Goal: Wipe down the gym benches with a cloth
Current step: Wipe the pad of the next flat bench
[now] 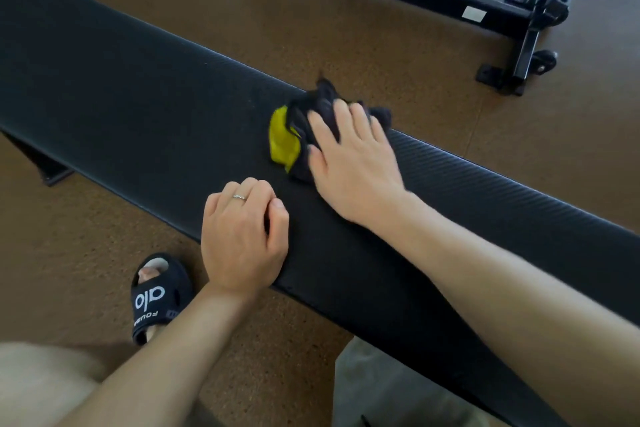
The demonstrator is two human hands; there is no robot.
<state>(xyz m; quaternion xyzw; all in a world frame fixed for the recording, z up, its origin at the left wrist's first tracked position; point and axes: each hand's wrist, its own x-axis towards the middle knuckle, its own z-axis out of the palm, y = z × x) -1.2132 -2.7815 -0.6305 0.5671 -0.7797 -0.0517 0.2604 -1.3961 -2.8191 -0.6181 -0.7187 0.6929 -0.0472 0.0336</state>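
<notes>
A long black padded bench (pixel 138 107) runs diagonally from upper left to lower right. A crumpled cloth (pixel 298 128), dark with a yellow patch, lies on its middle near the far edge. My right hand (pixel 353 166) presses flat on the cloth, fingers spread and fairly straight over the dark part. My left hand (pixel 242 236) rests on the bench's near edge with its fingers curled under and nothing held; a ring shows on one finger.
Brown speckled floor (pixel 311 10) surrounds the bench. A black metal frame of another gym machine (pixel 485 7) stands at the upper right. My foot in a black slide sandal (pixel 159 295) is on the floor just below the bench's near edge.
</notes>
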